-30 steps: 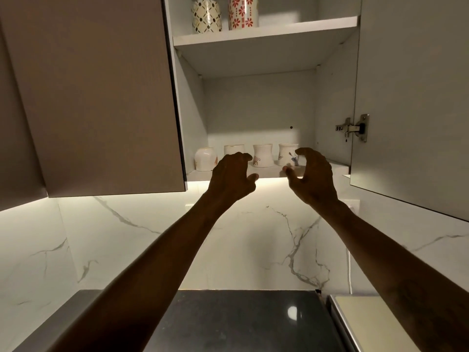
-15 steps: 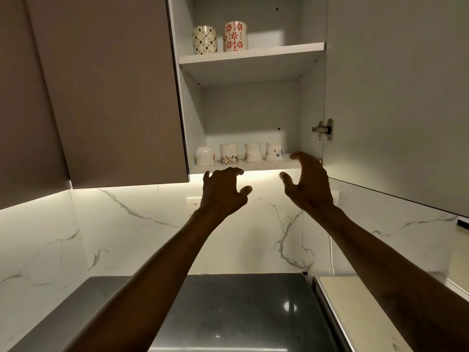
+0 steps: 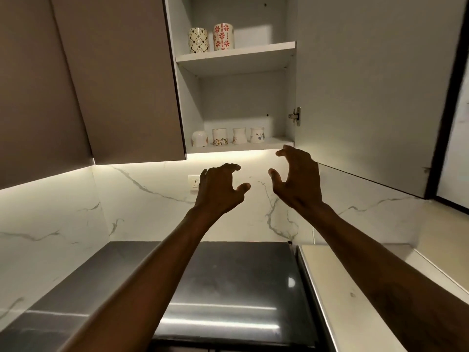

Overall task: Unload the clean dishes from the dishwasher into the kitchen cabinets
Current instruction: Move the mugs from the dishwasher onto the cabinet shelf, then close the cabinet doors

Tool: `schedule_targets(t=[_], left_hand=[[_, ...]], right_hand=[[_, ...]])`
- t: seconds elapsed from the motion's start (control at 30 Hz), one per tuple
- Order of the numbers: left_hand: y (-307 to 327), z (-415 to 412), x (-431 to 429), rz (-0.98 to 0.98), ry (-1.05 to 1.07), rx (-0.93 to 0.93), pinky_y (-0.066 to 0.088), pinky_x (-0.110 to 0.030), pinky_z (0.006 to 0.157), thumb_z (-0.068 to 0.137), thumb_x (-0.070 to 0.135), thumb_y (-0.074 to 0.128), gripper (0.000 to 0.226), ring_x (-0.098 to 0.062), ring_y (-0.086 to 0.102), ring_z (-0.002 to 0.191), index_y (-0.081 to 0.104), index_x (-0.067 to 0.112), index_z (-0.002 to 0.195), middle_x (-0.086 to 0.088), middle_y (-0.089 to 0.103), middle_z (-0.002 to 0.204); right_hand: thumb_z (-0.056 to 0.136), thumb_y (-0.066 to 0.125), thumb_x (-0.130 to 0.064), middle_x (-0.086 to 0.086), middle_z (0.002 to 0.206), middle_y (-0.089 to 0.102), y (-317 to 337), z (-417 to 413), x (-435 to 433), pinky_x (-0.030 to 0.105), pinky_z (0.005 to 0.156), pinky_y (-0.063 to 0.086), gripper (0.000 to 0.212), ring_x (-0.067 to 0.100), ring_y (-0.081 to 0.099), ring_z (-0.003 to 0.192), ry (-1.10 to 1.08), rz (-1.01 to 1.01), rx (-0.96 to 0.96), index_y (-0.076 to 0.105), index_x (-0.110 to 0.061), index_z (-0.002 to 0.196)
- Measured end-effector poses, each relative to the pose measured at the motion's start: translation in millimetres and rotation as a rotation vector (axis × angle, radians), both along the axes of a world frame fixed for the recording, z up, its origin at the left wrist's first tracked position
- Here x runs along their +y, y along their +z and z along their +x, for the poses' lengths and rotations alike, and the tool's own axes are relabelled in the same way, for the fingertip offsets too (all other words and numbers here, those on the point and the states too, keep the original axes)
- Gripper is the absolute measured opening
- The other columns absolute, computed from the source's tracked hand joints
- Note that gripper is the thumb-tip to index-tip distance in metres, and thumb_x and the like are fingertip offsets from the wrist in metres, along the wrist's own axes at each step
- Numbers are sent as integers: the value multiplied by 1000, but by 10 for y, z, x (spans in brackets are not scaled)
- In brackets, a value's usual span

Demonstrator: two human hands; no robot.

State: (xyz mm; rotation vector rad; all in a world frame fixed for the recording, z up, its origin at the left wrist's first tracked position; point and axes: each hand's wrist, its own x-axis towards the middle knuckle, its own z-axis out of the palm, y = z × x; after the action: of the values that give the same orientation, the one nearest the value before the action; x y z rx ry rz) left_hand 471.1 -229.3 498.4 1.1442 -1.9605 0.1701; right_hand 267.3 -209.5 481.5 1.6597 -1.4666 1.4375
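Observation:
The wall cabinet stands open, with its lower shelf [image 3: 276,144] holding several small white cups [image 3: 219,140] in a row. On the upper shelf [image 3: 266,50] stand two patterned mugs [image 3: 223,36]. My left hand [image 3: 219,190] and my right hand [image 3: 299,177] hang in the air just below the cabinet, fingers loosely curled, holding nothing. Both are apart from the cups and the shelf.
The open cabinet door [image 3: 368,97] hangs right of my right hand, its lower edge just above it. A closed brown door [image 3: 119,80] is at the left. Below lie a dark steel countertop [image 3: 228,280] and a cream surface [image 3: 355,301]. A marble backsplash with a wall socket [image 3: 194,182].
Both hands have dropped from the lower shelf's front edge to below the cabinet, empty. The view has pulled back and the cabinet looks farther away.

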Motion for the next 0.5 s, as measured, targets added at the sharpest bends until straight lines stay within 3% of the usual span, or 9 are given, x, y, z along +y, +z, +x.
schedule_targets(t=[0.33, 0.5], left_hand=[[-14, -482, 711, -48, -156, -1, 42, -38, 108, 84, 56, 71, 61, -21, 57, 129, 60, 26, 136, 3, 61, 140], [-4, -811, 948, -85, -239, 2, 50, -37, 103, 82, 51, 71, 58, -19, 63, 120, 63, 25, 133, 5, 66, 133]], right_hand=[[83, 72, -32, 4, 130, 63, 0, -178, 811, 44, 101, 44, 38, 24, 56, 122, -119, -160, 15, 65, -16, 117], [85, 68, -34, 3, 134, 61, -11, -246, 1141, 45, 105, 40, 37, 23, 54, 125, -187, -228, 72, 66, -16, 117]])
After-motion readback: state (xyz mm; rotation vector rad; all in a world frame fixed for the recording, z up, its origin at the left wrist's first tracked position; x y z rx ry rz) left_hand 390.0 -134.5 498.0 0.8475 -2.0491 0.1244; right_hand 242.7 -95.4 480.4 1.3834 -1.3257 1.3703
